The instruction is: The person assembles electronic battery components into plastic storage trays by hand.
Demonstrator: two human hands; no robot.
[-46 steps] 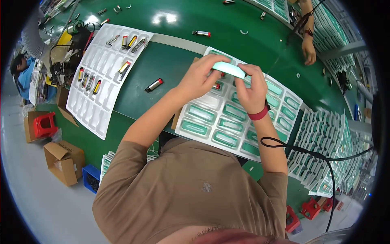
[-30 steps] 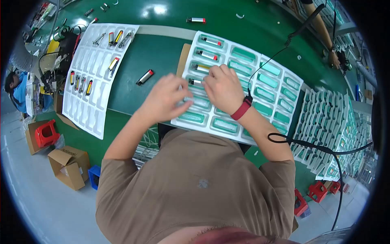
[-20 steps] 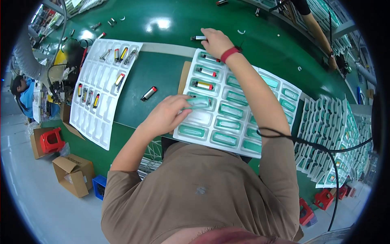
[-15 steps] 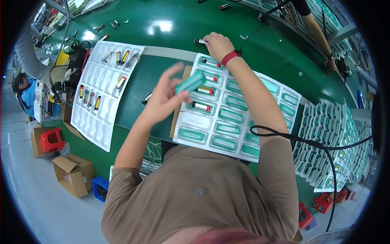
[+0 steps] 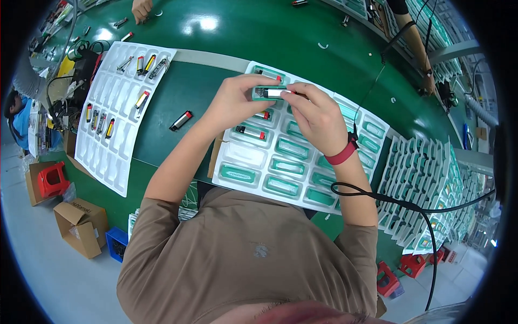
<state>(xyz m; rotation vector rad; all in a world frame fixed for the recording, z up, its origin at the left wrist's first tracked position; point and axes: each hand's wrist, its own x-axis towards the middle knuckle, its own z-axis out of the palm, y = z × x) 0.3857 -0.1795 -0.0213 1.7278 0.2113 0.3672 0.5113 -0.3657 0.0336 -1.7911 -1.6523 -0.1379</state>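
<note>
Above the white blister tray (image 5: 243,155), my two hands meet. My left hand (image 5: 229,102) grips a small green plastic casing (image 5: 256,93) between thumb and fingers, its hollow side up. With fingers pinched, my right hand (image 5: 322,121) holds a white cylindrical battery-like part (image 5: 274,93) lying in that casing; the fingertips hide its right end. Several green casings sit in the tray's pockets, and some in the left column carry similar parts with red ends, such as the white one (image 5: 251,133) below my hands.
A loose black-and-red cylindrical part (image 5: 181,120) lies on the green table left of my left forearm. Farther left is another white tray (image 5: 117,121) with several parts. Stacked trays (image 5: 415,189) stand at right. A black cable (image 5: 388,196) crosses my right forearm. Another person's hand (image 5: 142,9) is at the far left.
My right hand has brought the white part from beyond the tray to the casing. My left hand has turned the casing hollow side up. Another person's hand has appeared at the far left.
</note>
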